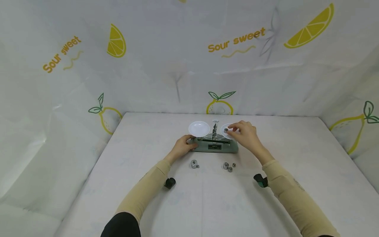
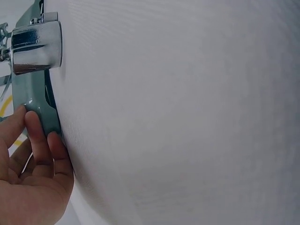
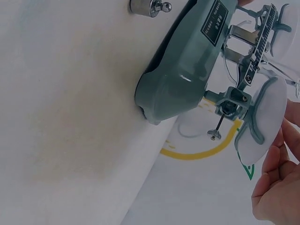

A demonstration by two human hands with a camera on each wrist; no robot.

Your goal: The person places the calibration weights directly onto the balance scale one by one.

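Observation:
A green balance scale (image 1: 214, 146) with two white pans stands near the back of the table. My left hand (image 1: 182, 146) holds the left end of its base, thumb and fingers on either side, also seen in the left wrist view (image 2: 37, 173). At the right pan (image 1: 222, 132), my right hand (image 1: 246, 134) pinches a small metal weight (image 1: 226, 130). In the right wrist view the pan (image 3: 269, 126) hides the weight, and whether it touches the pan I cannot tell. The left pan (image 1: 199, 129) holds nothing visible.
In front of the scale's left side stand a large metal weight (image 1: 193, 164) and a tiny one (image 1: 198, 166). Three more weights, the largest (image 1: 226, 166) at the left, cluster before its right side. A patterned white sheet (image 1: 165, 82) rises behind the table.

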